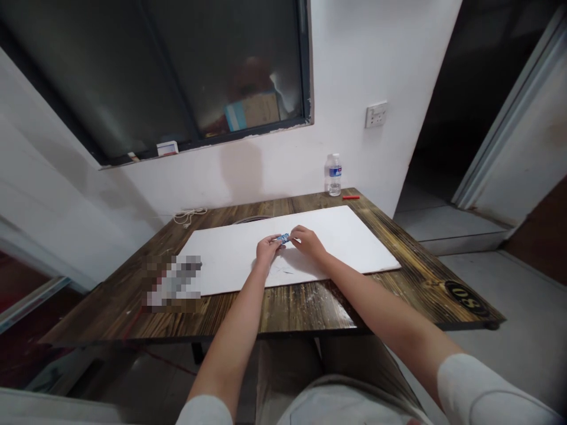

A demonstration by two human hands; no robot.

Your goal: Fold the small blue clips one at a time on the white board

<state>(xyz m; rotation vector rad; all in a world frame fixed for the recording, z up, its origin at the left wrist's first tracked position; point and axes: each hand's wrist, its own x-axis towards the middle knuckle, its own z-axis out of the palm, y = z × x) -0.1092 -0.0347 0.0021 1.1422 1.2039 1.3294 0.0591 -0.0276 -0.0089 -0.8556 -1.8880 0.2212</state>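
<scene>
A small blue, patterned packet-like item [283,238] is held between my two hands, above the white board [230,260] on the wooden table. My left hand [267,249] pinches its left end. At its right end, the fingers of my right hand [305,241] are closed on it. Too small to tell is what exactly the item is. Below the hands, a few thin dark marks show on the board.
At the wooden table's [310,307] back right stand a clear water bottle [335,176] and a red pen-like stick [351,197]. A white cable [189,216] lies back left. A pixelated object [175,284] overlaps the board's left edge. A window and wall rise behind.
</scene>
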